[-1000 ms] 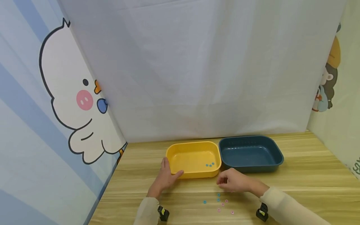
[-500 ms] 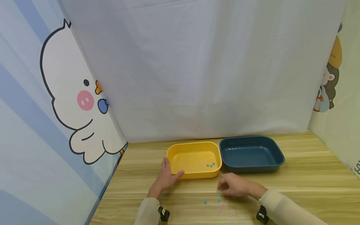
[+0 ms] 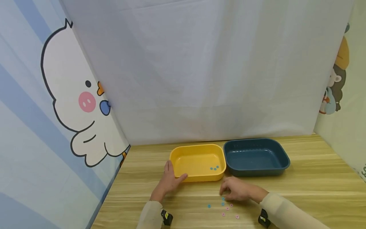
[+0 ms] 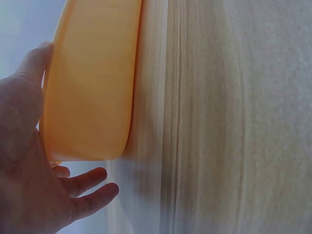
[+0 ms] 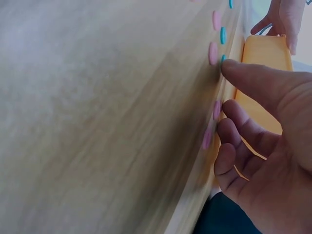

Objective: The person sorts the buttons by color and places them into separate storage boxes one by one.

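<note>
My left hand (image 3: 168, 182) rests on the near left corner of a yellow plastic tray (image 3: 200, 178), thumb along the front rim and fingers by the left side. In the left wrist view, its outer fingers (image 4: 95, 200) stretch out past the tray's end. Three small blue discs (image 3: 215, 169) lie inside that tray. My right hand (image 3: 235, 189) is low over the table, right of centre, fingers loosely bent. In the right wrist view, thumb and index finger are apart, with pink discs (image 5: 217, 109) by the fingertips. Blue discs (image 3: 223, 204) and several pink discs (image 3: 227, 208) lie just below the hand.
A dark blue tray (image 3: 255, 172) stands right beside the yellow one, behind my right hand. The wood-grain table (image 3: 131, 190) meets a pale curtain (image 3: 183, 79) at the back. Printed panels stand at left and right.
My right hand has come down and toward me from the front of the trays to the loose discs. The left hand stays at the yellow tray's corner.
</note>
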The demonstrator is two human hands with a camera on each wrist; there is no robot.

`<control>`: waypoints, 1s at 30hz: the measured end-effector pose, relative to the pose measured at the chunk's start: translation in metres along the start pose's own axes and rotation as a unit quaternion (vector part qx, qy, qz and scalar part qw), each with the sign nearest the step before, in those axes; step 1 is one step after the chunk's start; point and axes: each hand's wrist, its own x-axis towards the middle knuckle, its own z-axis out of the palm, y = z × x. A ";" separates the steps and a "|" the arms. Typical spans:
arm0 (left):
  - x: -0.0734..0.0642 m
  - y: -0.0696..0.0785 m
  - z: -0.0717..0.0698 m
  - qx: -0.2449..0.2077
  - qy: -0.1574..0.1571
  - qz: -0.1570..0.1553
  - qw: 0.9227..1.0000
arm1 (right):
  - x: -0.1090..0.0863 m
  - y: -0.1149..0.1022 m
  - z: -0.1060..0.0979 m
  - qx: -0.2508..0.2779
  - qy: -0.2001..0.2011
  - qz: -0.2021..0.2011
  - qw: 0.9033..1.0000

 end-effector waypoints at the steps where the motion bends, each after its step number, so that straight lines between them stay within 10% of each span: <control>1: 0.000 0.000 0.000 0.001 0.000 0.001 1.000 | 0.000 0.000 0.000 -0.003 0.000 -0.001 1.000; 30: 0.000 0.002 0.000 0.004 0.006 -0.001 1.000 | 0.002 0.002 0.003 -0.015 -0.012 -0.015 1.000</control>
